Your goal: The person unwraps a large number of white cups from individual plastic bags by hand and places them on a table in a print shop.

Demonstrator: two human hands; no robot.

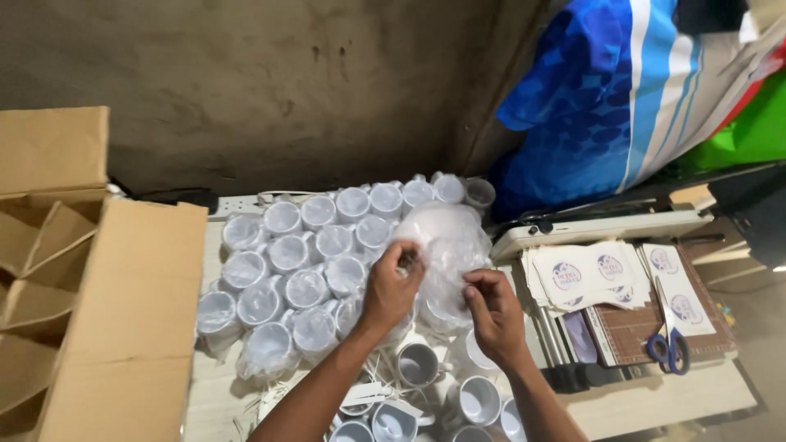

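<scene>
My left hand [391, 288] and my right hand [492, 311] both pinch a clear plastic bag [449, 241] held above the table; a white mug seems to sit inside it, blurred by the film. Behind and to the left stand several white mugs wrapped in plastic bags [304, 245], packed close together. Below my hands stand several bare white mugs [419, 364] with their handles showing, and white paper strips lie among them.
An open cardboard box [123, 311] stands at the left edge. To the right lie a stack of printed paper sheets [585, 274], blue-handled scissors [670, 344] on a cutting mat [634, 331] and a white sealing machine [602, 227]. Blue patterned cloth [602, 98] hangs at the back right.
</scene>
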